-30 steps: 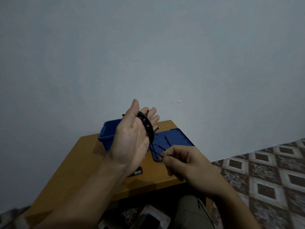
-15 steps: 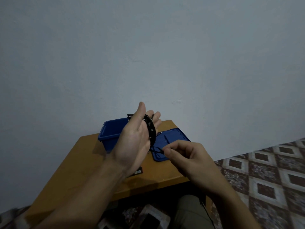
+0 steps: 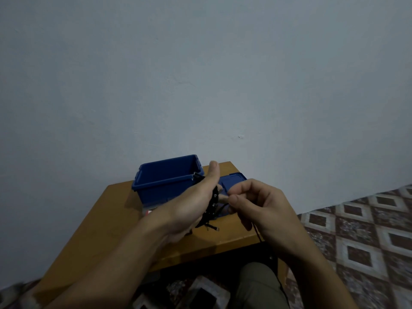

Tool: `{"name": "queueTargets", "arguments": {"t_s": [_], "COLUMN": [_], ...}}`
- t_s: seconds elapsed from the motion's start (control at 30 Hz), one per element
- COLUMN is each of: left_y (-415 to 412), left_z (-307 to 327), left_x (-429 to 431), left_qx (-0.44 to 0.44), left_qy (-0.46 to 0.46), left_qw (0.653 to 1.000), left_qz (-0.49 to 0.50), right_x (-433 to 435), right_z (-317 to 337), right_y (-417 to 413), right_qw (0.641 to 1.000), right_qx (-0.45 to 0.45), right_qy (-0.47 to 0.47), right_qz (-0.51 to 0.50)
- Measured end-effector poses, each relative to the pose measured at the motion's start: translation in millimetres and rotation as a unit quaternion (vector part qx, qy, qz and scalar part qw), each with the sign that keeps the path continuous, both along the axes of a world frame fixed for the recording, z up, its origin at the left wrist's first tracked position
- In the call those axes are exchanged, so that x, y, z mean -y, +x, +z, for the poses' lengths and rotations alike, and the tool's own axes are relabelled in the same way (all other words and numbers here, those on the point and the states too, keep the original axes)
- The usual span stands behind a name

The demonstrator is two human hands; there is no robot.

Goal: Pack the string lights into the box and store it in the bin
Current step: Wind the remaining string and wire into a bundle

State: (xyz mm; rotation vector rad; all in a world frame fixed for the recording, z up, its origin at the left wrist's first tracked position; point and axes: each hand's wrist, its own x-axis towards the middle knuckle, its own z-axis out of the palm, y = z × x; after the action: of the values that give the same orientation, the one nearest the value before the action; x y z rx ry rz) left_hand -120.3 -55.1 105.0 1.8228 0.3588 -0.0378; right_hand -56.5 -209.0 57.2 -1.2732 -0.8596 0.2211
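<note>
- The blue plastic bin (image 3: pixel 166 178) stands open-topped on the far part of the wooden table (image 3: pixel 100 221), close to the pale wall (image 3: pixel 200 74); every place below is given from this bin.
- The left hand (image 3: pixel 191 204) is raised just in front of the bin's right end, thumb pointing up past the bin's near right corner, palm turned toward the right hand.
- A coil of black string lights (image 3: pixel 211 208) is wound around the left hand's fingers, so that hand is closed loosely around the coil; small bulbs show as pale dots along the loops.
- A few short bulb ends of the string hang loose below the coil, in front of the bin and above the table surface.
- The right hand (image 3: pixel 263 208) is to the right of the bin and nearer the camera, with thumb and forefinger pinching a thin black strand that leads into the coil.
- From under the right hand a black wire (image 3: pixel 258 235) trails down past the table's near edge toward the person's lap.
- A blue lid (image 3: pixel 231 178) lies flat on the table just right of the bin, partly hidden behind both hands.
- A small object with a red mark peeks out at the bin's near left base; I cannot tell what it is.
- Patterned floor tiles (image 3: pixel 367 230) lie well to the right of the bin, beyond the table.
</note>
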Motion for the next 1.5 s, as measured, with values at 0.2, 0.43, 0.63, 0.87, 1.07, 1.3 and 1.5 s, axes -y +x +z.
{"name": "queueTargets", "arguments": {"t_s": [0.2,0.43,0.63,0.87,1.07,1.3,1.5], "left_y": [-17,-27,-27,-30,-28,-29,-29], "left_z": [9,18,19,17,16,16,22], "left_x": [5,8,8,4,-4,-2,-1], "left_qx": [-0.041,-0.076,-0.062,-0.028,0.012,0.084,0.133], "left_qy": [0.040,0.028,0.056,-0.027,-0.192,-0.332,-0.351], "left_qw": [0.996,0.987,0.986,0.980,0.937,0.870,0.878], "left_qz": [-0.067,-0.136,-0.146,-0.195,-0.292,-0.353,-0.298], "right_x": [7,3,0,-3,-6,-8,-12], "right_z": [1,1,0,-2,-8,-6,-8], "right_y": [6,2,0,3,7,-1,-1], "right_qw": [0.999,0.996,0.995,0.997,0.994,0.997,0.997], "right_qx": [-0.022,-0.020,0.011,0.059,0.078,0.054,0.037], "right_qy": [0.039,0.081,0.096,0.037,-0.016,-0.061,-0.069], "right_qz": [0.024,0.017,-0.005,-0.044,-0.069,0.003,0.005]}}
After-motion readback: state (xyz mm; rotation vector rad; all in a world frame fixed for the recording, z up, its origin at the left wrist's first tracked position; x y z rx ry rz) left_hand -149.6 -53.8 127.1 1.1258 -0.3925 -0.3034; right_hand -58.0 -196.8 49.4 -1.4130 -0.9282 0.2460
